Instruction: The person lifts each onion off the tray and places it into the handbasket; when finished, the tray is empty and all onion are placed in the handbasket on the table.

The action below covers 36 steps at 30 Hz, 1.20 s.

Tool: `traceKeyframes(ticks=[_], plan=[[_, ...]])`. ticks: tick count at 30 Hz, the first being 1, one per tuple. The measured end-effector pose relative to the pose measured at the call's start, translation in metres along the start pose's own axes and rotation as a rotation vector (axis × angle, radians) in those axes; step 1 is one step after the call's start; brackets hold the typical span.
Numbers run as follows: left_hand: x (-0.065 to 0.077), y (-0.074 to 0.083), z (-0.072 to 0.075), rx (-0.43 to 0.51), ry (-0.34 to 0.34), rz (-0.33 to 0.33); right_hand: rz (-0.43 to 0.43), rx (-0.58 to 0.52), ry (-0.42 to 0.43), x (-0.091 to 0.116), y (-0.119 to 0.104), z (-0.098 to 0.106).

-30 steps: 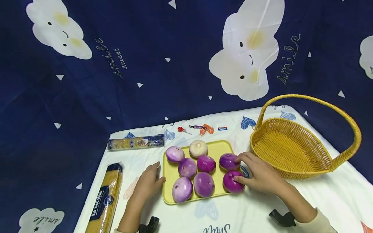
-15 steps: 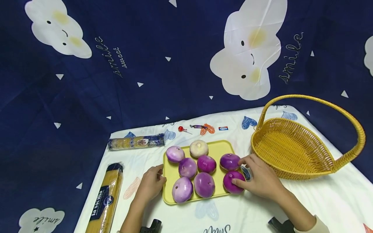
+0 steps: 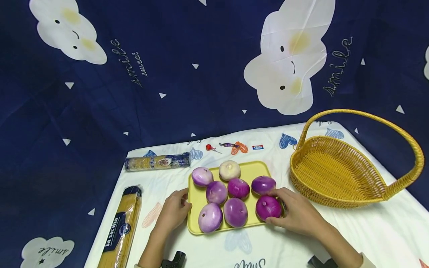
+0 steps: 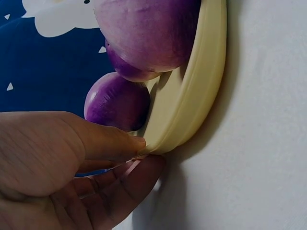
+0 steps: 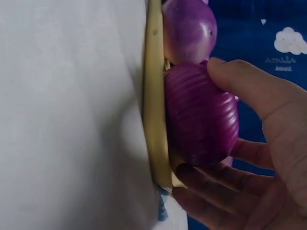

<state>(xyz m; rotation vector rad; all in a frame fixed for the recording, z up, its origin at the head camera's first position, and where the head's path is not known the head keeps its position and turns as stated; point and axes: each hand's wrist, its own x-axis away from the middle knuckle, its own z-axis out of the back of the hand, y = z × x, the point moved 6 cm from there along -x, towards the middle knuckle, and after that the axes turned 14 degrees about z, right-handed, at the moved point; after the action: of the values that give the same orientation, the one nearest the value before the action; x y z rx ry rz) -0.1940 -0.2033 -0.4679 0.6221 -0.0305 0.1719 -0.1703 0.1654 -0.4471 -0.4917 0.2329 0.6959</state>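
Pinches the tray [image 3: 252,168] by its left edge with the left hand [image 3: 173,209]. At its near right corner, cups an onion [image 3: 268,207] in the right hand [image 3: 299,211], now wrapped further round it: seemingly a firmer hold.

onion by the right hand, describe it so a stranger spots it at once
From the wicker basket at right, go left to the yellow tray. The onion sits in its near right corner, with the right hand around it. It is deep magenta with a stubby pale tip, unlike the duller purple onion behind it and the mauve one to its left.
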Motion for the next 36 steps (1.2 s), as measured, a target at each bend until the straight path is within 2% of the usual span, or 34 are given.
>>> traceKeyframes(ticks=[7,14,20,26,32,36], plan=[[0.001,0.0,0.0,0.009,-0.002,0.015,0.028,-0.126,0.008,0.0,0.002,0.009],[0.001,-0.001,0.0,0.009,-0.005,0.029,0.009,-0.411,0.039,0.0,0.008,0.014],[0.0,-0.001,0.0,0.017,0.005,0.018,-0.012,-0.46,0.107,-0.003,0.015,0.03],[0.0,-0.001,-0.001,0.016,-0.001,0.011,-0.085,-0.424,0.21,-0.002,0.034,0.063],[0.0,0.0,0.0,0.014,0.002,0.007,-0.221,-0.212,0.333,0.003,0.079,0.096],[-0.001,0.0,0.0,0.01,0.003,0.0,-0.308,-0.077,0.344,0.009,0.107,0.106]])
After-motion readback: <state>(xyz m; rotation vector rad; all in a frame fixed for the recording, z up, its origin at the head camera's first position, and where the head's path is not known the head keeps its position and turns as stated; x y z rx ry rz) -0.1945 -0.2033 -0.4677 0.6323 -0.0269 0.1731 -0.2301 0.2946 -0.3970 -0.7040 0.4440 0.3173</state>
